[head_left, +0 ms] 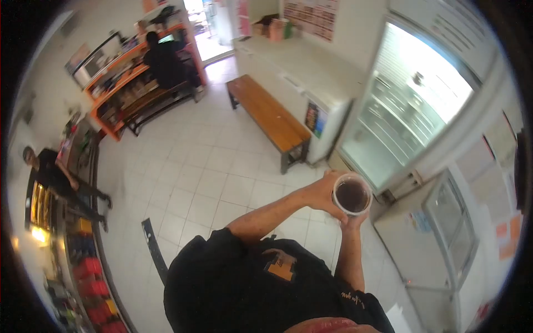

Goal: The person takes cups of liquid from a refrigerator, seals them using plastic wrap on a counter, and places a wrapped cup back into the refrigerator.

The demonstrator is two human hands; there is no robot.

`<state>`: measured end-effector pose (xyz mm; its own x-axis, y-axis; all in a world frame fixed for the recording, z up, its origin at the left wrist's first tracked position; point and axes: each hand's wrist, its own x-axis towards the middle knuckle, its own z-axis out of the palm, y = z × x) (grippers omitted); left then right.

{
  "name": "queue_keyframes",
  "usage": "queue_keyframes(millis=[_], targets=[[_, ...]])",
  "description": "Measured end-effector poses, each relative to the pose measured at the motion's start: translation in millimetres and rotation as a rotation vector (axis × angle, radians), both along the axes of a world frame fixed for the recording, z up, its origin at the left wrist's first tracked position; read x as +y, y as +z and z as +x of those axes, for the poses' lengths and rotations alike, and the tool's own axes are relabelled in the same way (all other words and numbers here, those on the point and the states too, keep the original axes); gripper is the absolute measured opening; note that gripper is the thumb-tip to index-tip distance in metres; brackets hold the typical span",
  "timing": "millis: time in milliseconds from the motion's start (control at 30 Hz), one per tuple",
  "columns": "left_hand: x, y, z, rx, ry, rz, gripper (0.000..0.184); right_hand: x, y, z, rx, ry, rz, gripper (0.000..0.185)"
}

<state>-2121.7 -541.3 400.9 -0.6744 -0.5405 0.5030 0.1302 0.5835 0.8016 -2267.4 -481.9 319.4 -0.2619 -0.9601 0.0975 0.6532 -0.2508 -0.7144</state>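
Observation:
A round, clear-walled cup (352, 195) of dark liquid is held out in front of me, its open top facing up toward the camera. My left hand (323, 193) is closed round the cup's left side, with the thumb along the near rim. Below the cup, my right hand (355, 221) rests against its near, lower side; the cup and left thumb hide most of its fingers. Both forearms reach forward from a black T-shirt (233, 277).
Ahead stand a wooden bench (269, 114), a long white chest freezer (311, 69) and a lit glass-door fridge (408, 94). A smaller glass-topped freezer (427, 238) is at right. One person (61, 177) stands at left; another (164, 61) sits at an orange counter (102, 105).

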Motion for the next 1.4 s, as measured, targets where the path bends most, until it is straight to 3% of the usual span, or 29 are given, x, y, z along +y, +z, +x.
queue_keyframes(millis=[67,100,167,233,333,367,433,500,533,600,633,667,733,767,867,900,1067,1233,1333,1367,1400], targets=[[-25.7,-15.3,22.7,0.072,-0.001,0.047,0.088,-42.5,-22.0,12.7,0.009,0.122,0.178,0.046],[-40.1,-26.6,39.8,-0.086,0.163,-0.115,0.088,-65.7,-24.4,22.0,0.151,0.188,0.129,0.047],[-63.4,-48.0,52.8,0.160,0.250,0.132,0.087,-106.1,-20.8,38.8,-0.048,0.402,0.251,0.046],[-87.6,-54.1,59.1,0.275,0.345,0.260,0.082,-146.2,-25.0,56.2,-0.215,0.629,0.052,0.044],[-122.7,-54.6,74.1,-0.011,0.730,-0.059,0.077,-214.8,-48.5,67.0,-0.113,0.704,0.061,0.043],[-134.3,-47.0,75.7,0.009,0.783,-0.039,0.076,-241.3,-54.1,72.1,-0.080,0.736,0.057,0.043],[-166.9,-49.9,78.9,0.278,0.821,0.141,0.077,-287.9,-64.9,82.3,-0.015,0.812,0.066,0.042],[-194.4,-57.5,81.6,0.543,0.876,0.211,0.080,-338.1,-66.7,88.0,0.457,0.873,-0.039,0.039],[-203.4,-53.2,89.8,0.541,0.971,0.161,0.080,-373.3,-62.1,85.9,0.880,0.848,-0.187,0.036],[-216.9,-40.9,104.5,0.532,1.140,0.082,0.081,-461.2,-40.0,78.9,1.259,0.965,-0.616,0.032],[-221.9,-46.9,112.2,0.564,1.147,0.053,0.082,-506.2,-38.2,59.7,1.442,0.723,-0.506,0.029],[-227.7,-48.1,121.5,0.569,1.197,0.061,0.081,-605.1,-58.0,30.6,1.449,0.513,-0.492,0.032],[-233.7,-51.6,142.8,0.572,1.271,0.077,0.080,-658.5,67.6,-16.5,1.797,-0.153,-0.496,0.035],[-235.4,-55.5,153.5,0.550,1.314,0.072,0.078,-699.9,112.6,-44.9,1.929,-0.621,-0.466,0.041],[-241.7,-79.7,189.9,0.377,1.467,0.046,0.078,-824.6,193.6,-156.4,2.282,-1.551,-0.511,0.050],[-246.7,-84.1,196.7,0.455,1.442,0.143,0.075,-853.9,215.7,-187.6,2.394,-1.816,-0.429,0.054],[-305.5,-96.6,248.7,0.401,1.311,0.152,0.077,-843.2,281.6,-200.5,2.392,-1.748,-0.122,0.053],[-401.4,-60.6,289.1,0.359,1.101,0.137,0.078,-841.3,276.4,-208.4,1.875,-1.517,-0.011,0.060],[-453.2,-45.1,313.8,0.196,0.952,0.058,0.082,-828.0,285.8,-226.9,2.062,-1.735,-0.065,0.069],[-472.8,-46.3,320.8,0.168,0.912,-0.066,0.084,-846.6,293.4,-255.3,2.206,-1.820,0.236,0.077],[-488.4,-44.0,322.8,0.183,0.877,-0.065,0.083,-838.9,297.4,-268.9,2.180,-1.871,0.236,0.075]])
